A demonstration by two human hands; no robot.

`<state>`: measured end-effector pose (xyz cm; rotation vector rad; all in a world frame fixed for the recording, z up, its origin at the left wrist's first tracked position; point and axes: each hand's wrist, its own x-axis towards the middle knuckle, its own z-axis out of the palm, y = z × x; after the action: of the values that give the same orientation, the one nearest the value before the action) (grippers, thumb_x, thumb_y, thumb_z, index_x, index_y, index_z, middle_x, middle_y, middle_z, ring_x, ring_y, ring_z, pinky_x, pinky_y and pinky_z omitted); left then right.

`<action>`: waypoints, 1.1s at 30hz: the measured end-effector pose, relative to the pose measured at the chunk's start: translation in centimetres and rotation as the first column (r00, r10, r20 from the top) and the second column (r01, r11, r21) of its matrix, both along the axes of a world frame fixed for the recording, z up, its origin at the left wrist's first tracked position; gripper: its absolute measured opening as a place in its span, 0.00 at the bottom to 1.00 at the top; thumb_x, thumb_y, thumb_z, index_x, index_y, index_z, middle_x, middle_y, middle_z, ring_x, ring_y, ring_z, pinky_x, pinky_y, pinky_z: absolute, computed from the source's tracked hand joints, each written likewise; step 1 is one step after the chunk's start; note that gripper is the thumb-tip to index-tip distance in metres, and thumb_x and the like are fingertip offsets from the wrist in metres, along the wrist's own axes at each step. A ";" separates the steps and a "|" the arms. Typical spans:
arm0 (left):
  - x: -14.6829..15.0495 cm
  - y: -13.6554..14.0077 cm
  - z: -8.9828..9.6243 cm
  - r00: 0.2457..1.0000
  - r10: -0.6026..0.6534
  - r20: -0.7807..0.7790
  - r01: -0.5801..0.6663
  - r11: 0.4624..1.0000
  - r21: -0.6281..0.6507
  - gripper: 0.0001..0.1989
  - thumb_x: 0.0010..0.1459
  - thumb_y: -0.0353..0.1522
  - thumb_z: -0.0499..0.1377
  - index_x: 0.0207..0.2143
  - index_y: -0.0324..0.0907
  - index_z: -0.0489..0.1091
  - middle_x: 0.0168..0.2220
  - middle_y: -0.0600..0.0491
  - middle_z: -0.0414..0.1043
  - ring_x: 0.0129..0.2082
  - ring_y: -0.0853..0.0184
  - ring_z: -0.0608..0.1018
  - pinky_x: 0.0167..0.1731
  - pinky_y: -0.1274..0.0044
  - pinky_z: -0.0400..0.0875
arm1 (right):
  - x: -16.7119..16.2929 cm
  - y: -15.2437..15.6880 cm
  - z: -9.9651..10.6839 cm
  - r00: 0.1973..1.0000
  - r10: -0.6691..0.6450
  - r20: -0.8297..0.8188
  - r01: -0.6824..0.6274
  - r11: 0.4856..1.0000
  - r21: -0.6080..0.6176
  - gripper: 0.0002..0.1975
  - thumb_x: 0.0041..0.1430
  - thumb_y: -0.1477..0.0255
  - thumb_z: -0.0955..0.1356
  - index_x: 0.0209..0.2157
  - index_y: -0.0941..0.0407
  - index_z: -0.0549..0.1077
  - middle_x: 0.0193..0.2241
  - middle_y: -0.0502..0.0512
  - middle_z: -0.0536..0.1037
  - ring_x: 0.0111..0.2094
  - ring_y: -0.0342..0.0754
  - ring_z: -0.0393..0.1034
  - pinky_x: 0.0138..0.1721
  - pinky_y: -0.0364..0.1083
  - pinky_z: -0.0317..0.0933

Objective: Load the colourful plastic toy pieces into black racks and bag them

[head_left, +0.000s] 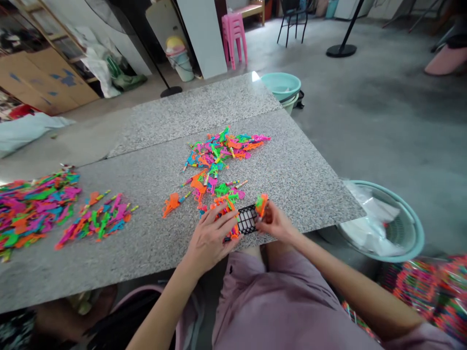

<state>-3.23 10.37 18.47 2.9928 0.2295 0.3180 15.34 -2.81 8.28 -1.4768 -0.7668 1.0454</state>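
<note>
A small black plastic lattice rack (pixel 247 218) lies near the table's front edge. Bright orange and other coloured plastic pieces (pixel 233 224) stand packed together at its left end. My left hand (pixel 211 238) lies over them, fingers along the far side and thumb on the near side, steadying rack and pieces. At the rack's right end, my right hand (pixel 275 221) pinches an orange and green plastic piece (pixel 261 203) between thumb and fingers. Its lower part is hidden by the fingers. Just beyond the rack, a loose pile of neon pieces (pixel 222 150) spreads over the table.
More neon pieces form a small heap (pixel 105 216) and a larger heap (pixel 36 204) on the left of the speckled stone table (pixel 299 160). A green basket (pixel 412 233) with clear bags stands off the right edge. Filled bags (pixel 416 287) lie lower right. Basins (pixel 280 85) stand beyond.
</note>
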 end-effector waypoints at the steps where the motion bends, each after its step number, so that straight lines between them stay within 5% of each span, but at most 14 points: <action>1: 0.0 0.0 -0.1 1.000 0.003 0.012 -0.003 1.000 -0.005 0.14 0.62 0.37 0.59 0.49 0.44 0.72 0.55 0.52 0.73 0.61 0.55 0.66 0.58 0.61 0.62 | -1.7 -0.3 -0.3 0.997 0.024 -0.071 -0.021 0.998 0.052 0.18 0.51 0.68 0.69 0.41 0.52 0.60 0.30 0.47 0.74 0.23 0.43 0.71 0.25 0.43 0.67; 5: 0.1 -0.1 -0.2 1.000 0.006 0.026 -0.006 1.000 -0.022 0.15 0.60 0.35 0.60 0.49 0.44 0.72 0.54 0.52 0.74 0.61 0.55 0.66 0.58 0.62 0.62 | -5.1 0.2 -0.6 0.997 -0.022 0.071 0.016 0.996 0.084 0.11 0.52 0.71 0.68 0.36 0.53 0.61 0.26 0.46 0.73 0.24 0.43 0.70 0.27 0.41 0.65; 13: 0.1 -0.2 -0.3 1.000 0.021 0.018 -0.020 0.999 -0.045 0.15 0.59 0.33 0.60 0.49 0.44 0.71 0.55 0.53 0.73 0.61 0.56 0.65 0.60 0.63 0.60 | -4.0 1.2 0.8 0.891 0.055 0.450 -0.018 0.996 -0.086 0.08 0.49 0.76 0.69 0.31 0.55 0.65 0.22 0.46 0.73 0.23 0.42 0.67 0.27 0.39 0.57; 22: 0.2 -0.6 -0.1 0.999 0.043 0.000 -0.043 0.998 -0.053 0.28 0.58 0.30 0.59 0.62 0.45 0.61 0.55 0.51 0.72 0.61 0.54 0.65 0.59 0.61 0.62 | -4.1 2.9 2.2 0.678 0.379 0.630 -0.268 0.925 -0.269 0.11 0.49 0.79 0.69 0.37 0.59 0.72 0.31 0.56 0.79 0.31 0.47 0.73 0.29 0.40 0.55; 25: 0.3 -0.7 -0.1 0.999 0.041 0.004 -0.041 0.998 -0.039 0.23 0.58 0.34 0.60 0.57 0.48 0.67 0.54 0.53 0.73 0.61 0.52 0.65 0.59 0.59 0.61 | -3.4 3.5 2.2 0.625 0.406 0.667 -0.323 0.912 -0.253 0.11 0.51 0.81 0.67 0.38 0.59 0.75 0.33 0.56 0.80 0.32 0.47 0.73 0.31 0.41 0.57; 29: 0.1 -0.6 -0.2 0.999 0.045 0.023 -0.045 0.999 -0.013 0.21 0.58 0.45 0.62 0.52 0.48 0.71 0.53 0.52 0.74 0.61 0.51 0.66 0.58 0.59 0.63 | 0.3 5.2 3.4 0.484 0.538 0.690 -0.510 0.814 -0.277 0.09 0.51 0.78 0.70 0.37 0.58 0.76 0.31 0.53 0.79 0.33 0.48 0.73 0.33 0.41 0.60; 33: 0.0 -1.0 0.8 0.995 0.055 -0.082 -0.053 0.998 0.028 0.30 0.60 0.46 0.60 0.61 0.47 0.62 0.56 0.51 0.70 0.62 0.50 0.63 0.60 0.58 0.61 | 4.1 9.3 4.3 0.262 0.359 0.896 -0.245 0.923 -0.298 0.15 0.60 0.81 0.63 0.47 0.58 0.73 0.46 0.61 0.75 0.42 0.50 0.71 0.40 0.44 0.64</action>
<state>-3.21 9.33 19.27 3.0327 0.3170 0.2044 19.49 6.52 12.57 -2.0723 -1.9523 0.3235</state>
